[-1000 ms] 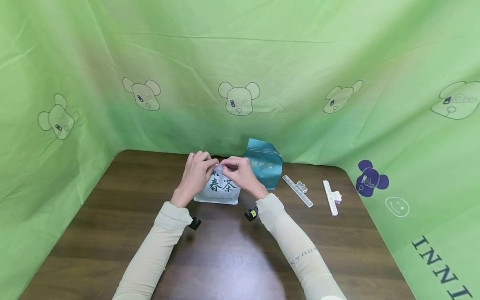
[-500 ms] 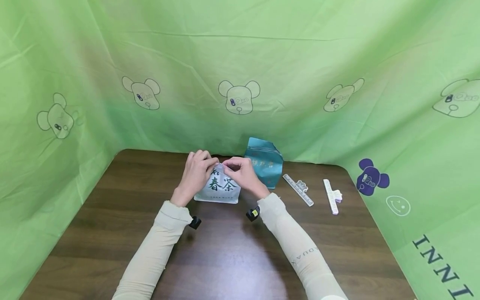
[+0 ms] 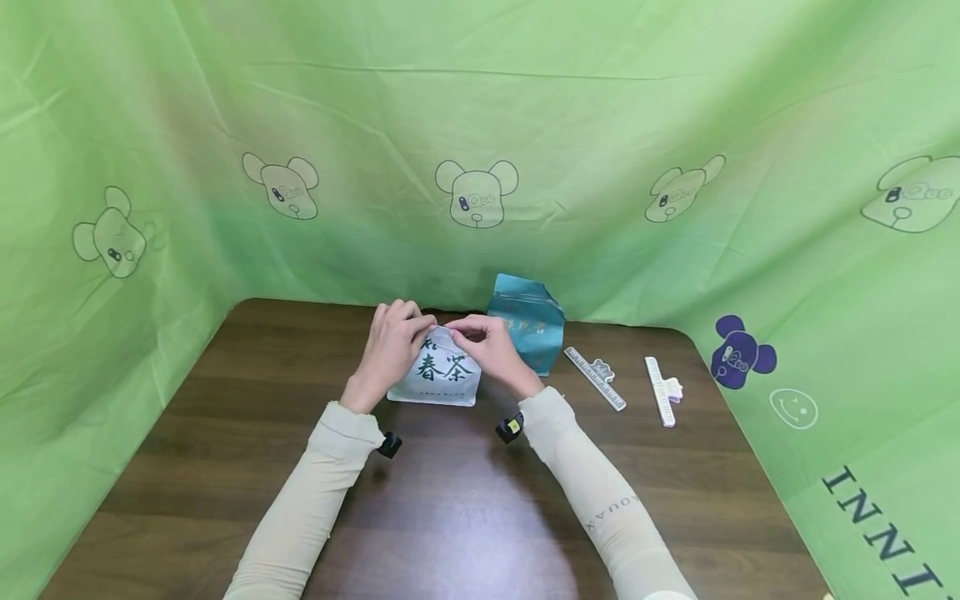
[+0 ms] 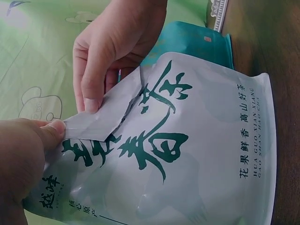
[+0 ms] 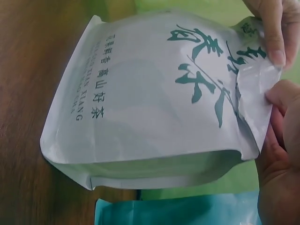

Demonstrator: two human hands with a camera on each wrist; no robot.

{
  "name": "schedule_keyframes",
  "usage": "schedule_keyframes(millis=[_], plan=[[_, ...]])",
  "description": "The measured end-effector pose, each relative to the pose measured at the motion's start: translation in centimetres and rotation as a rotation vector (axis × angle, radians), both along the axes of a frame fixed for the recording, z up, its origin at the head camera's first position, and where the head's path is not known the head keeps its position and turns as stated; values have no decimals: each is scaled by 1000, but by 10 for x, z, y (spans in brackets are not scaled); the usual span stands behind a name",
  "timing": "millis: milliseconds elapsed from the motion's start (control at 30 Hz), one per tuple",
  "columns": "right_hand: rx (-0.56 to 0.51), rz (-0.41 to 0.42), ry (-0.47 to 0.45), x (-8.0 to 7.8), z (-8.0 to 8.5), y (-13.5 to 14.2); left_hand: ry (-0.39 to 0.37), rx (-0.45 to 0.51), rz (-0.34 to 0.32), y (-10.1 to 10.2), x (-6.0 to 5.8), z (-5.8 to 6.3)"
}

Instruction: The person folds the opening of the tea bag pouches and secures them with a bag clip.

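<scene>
While the left hand pinches the white bag by its folded flap, the right hand pinches too, teal bag nearby.

I count one white bag, one teal bag, two hands, two sleeves, two black wrist devices, two clips and one wooden table

The green-lettered white pouch, top folded over, seemingly stands upright.
</scene>
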State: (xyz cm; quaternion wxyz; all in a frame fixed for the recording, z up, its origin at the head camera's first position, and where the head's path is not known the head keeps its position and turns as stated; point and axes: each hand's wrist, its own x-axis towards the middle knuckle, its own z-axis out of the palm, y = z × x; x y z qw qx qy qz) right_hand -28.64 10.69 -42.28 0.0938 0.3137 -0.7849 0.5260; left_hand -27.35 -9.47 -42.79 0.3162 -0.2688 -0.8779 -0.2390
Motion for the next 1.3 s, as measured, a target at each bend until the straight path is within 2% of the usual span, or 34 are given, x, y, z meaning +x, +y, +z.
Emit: schedule_keyframes(millis=[67, 200, 333, 567, 700, 833, 933, 1100, 1200, 1300], plan=[[-7, -19, -18, 0, -1, 1, -2, 0, -1, 1, 0, 0], [3, -40, 35, -1, -4, 1, -6, -3, -4, 0, 1, 0], [10, -22, 100, -1, -8, -2, -5, -3, 4, -2, 0, -1], [4, 3, 127, -2, -11, -1, -18, 8, -9, -3, -1, -2], [15, 11, 113, 0, -9, 1, -29, 12, -13, -1, -1, -1], [12, 5, 75, -14, -24, 8, -20, 10, -7, 0, -1, -1], [7, -41, 35, -23, -36, 12, -11, 9, -12, 3, -1, 0], [-1, -114, -48, -19, -33, 13, -14, 8, -7, 4, -1, 0], [5, -80, -23, -12, -24, 11, -18, 7, 10, 3, -2, 0], [19, -49, 23, -11, -24, 11, -23, 6, 14, 2, -2, -1]])
